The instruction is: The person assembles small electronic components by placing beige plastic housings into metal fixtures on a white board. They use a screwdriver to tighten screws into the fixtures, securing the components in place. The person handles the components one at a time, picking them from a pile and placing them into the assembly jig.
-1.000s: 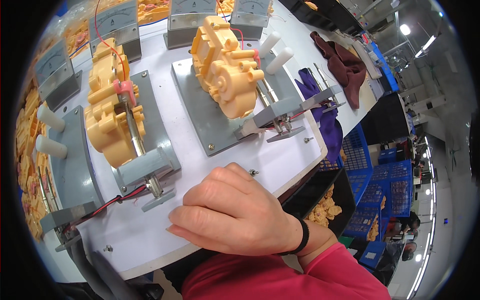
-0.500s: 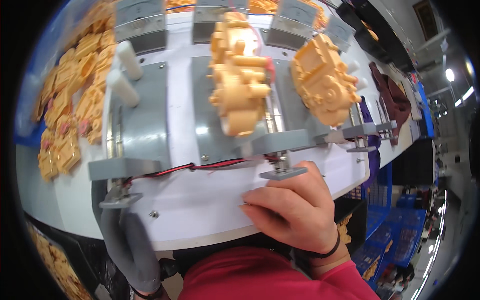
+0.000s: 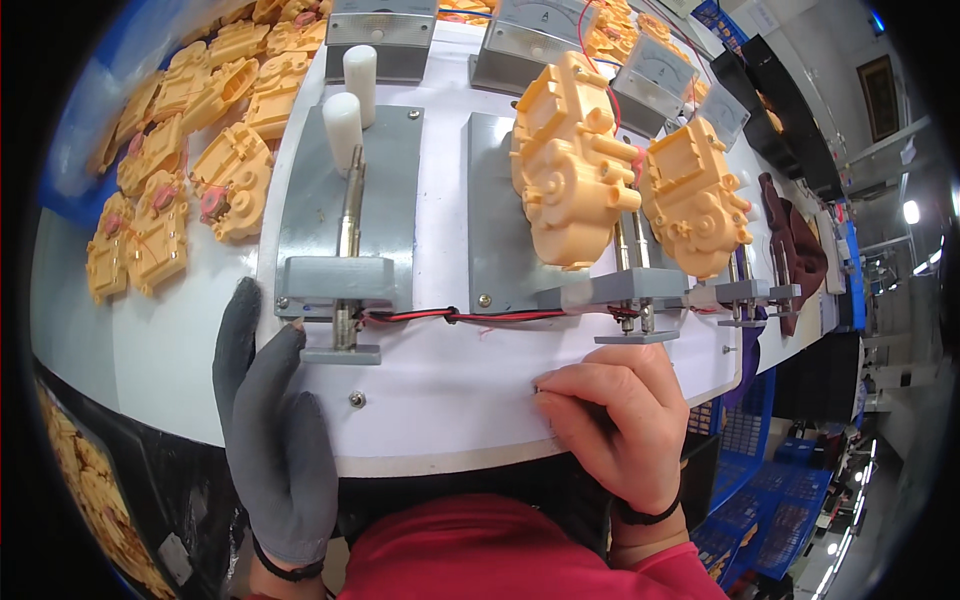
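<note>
My left hand (image 3: 278,430), in a grey glove with a bare fingertip, has its fingers stretched out at the table's front edge. It holds nothing and lies beside the left test fixture (image 3: 340,280), a grey plate with metal pins and two white posts. My bare right hand (image 3: 625,410) is closed, thumb and forefinger pinched together; a tiny dark speck shows at their tips, too small to name. It sits just in front of the second fixture's grey block (image 3: 610,290). An orange-yellow plastic gearbox housing (image 3: 572,170) stands on that fixture, and another housing (image 3: 697,200) on the fixture to its right.
Many yellow gearbox housings (image 3: 235,180) are spread on the left of the table. Analog panel meters (image 3: 535,40) line the back. A red and black cable (image 3: 470,315) runs between the fixtures. Blue crates (image 3: 765,500) stand at the right, a dark cloth (image 3: 795,235) farther back.
My left hand has come up from below the left fixture to its left side. The whole view has shifted, and my right hand stays pinched before the second fixture.
</note>
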Tool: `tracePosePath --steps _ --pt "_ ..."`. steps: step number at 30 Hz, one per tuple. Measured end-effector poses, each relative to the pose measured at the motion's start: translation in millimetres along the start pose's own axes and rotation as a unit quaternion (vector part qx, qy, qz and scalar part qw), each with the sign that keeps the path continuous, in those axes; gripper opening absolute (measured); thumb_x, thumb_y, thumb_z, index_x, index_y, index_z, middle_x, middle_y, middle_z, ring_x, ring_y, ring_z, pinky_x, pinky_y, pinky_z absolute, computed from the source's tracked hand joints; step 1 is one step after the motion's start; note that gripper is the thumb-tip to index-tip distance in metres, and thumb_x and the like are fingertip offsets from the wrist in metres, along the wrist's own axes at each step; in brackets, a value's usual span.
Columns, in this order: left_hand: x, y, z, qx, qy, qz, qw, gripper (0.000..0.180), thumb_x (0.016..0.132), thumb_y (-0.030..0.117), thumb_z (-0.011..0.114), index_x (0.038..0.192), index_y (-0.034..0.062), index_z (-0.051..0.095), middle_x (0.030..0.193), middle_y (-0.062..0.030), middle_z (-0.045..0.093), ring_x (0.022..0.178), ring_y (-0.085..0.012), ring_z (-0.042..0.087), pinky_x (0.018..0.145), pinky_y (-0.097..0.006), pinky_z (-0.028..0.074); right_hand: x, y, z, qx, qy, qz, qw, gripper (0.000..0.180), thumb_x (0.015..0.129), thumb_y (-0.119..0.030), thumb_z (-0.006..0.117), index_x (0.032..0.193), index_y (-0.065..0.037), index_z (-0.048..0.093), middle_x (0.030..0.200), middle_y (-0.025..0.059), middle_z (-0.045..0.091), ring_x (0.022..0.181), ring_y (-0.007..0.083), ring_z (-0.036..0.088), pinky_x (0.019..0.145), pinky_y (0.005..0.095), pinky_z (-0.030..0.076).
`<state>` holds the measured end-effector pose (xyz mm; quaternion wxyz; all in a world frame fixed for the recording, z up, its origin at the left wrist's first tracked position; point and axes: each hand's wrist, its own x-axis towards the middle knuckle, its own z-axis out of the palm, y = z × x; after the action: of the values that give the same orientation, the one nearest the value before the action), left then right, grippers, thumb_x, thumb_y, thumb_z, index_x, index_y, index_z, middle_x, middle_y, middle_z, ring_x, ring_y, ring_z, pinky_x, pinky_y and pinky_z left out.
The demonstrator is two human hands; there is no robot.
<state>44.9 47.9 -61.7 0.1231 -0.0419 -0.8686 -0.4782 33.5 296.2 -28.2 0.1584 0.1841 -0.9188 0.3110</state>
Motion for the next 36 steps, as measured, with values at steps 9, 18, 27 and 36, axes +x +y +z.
tracePosePath --steps 9,18,27,36 --pt "3.0 2.9 -1.5 -0.017 -0.004 0.013 1.000 0.045 0.087 -0.004 0.041 0.130 -0.0017 0.054 0.149 -0.0278 0.037 0.140 -0.0405 0.036 0.116 -0.046 0.027 0.4 -4.4 0.4 0.002 -0.006 0.022 1.000 0.018 0.075 -0.004 0.079 0.088 -0.007 0.068 0.081 0.0039 0.059 0.073 0.0232 0.055 0.067 0.0336 0.042" --pt "7.0 -2.3 -0.6 0.027 0.000 0.092 0.995 0.042 0.089 -0.006 0.048 0.130 -0.0005 0.056 0.147 -0.0270 0.040 0.137 -0.0391 0.041 0.112 -0.042 0.034 -6.8 10.9 6.7 0.170 0.133 0.034 0.976 0.049 0.079 -0.004 0.079 0.121 -0.004 0.054 0.105 0.0089 0.058 0.083 0.0163 0.058 0.076 0.0298 0.048" --pt "77.4 80.2 -61.8 0.047 -0.032 0.196 0.979 0.046 0.093 0.008 0.058 0.138 0.0076 0.052 0.136 -0.0121 0.055 0.123 -0.0228 0.054 0.103 -0.038 0.043 14.3 -0.6 13.6 0.270 0.166 -0.017 0.948 0.036 0.086 -0.010 0.073 0.119 -0.006 0.059 0.101 0.0088 0.060 0.082 0.0161 0.060 0.074 0.0298 0.049" --pt "148.0 160.9 31.7 0.534 -0.342 0.347 0.691 0.042 0.071 0.025 0.077 0.112 0.0153 0.073 0.114 -0.0128 0.068 0.107 -0.0305 0.066 0.084 -0.041 0.054 11.6 -2.5 9.7 0.305 0.141 -0.034 0.941 0.032 0.082 -0.010 0.077 0.109 -0.004 0.063 0.090 0.0047 0.061 0.069 0.0121 0.052 0.065 0.0272 0.046"
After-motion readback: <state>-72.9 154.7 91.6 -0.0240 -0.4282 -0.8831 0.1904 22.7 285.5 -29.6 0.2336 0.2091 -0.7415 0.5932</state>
